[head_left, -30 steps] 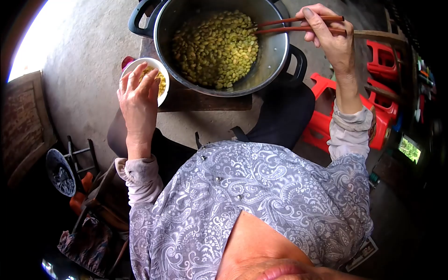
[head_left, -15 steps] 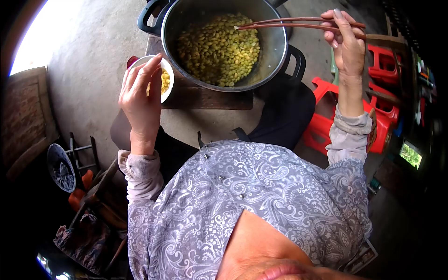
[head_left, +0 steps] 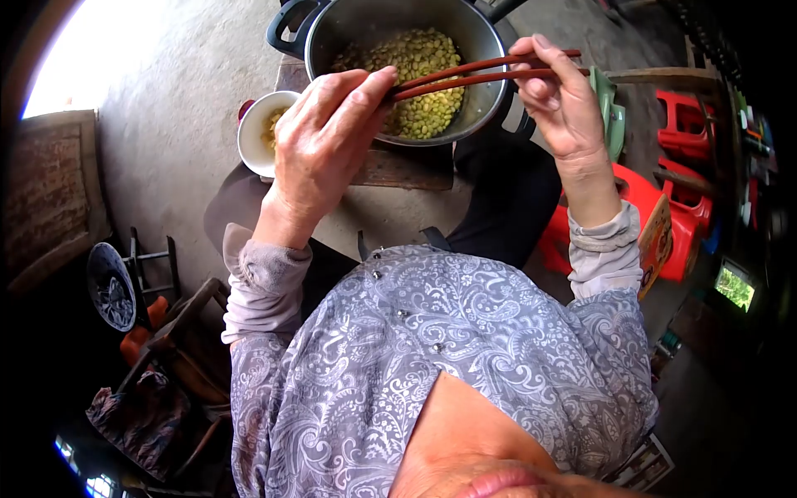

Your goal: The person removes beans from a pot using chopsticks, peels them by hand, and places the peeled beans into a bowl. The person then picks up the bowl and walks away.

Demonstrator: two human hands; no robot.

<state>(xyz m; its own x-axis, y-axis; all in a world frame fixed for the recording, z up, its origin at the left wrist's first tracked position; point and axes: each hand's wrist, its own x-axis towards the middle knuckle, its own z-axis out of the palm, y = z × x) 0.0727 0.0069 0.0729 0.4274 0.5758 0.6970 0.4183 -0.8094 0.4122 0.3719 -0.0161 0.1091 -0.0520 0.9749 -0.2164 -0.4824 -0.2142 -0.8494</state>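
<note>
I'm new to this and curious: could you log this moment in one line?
Right hand: holding chopsticks | Left hand: at their tips | Pot: beans inside | White bowl: beside pot

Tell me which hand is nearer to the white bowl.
Left. The left hand is just beside the white bowl, overlapping its edge in this view; the right hand is farther off, toward the pot's opposite side, holding the chopsticks.
</note>
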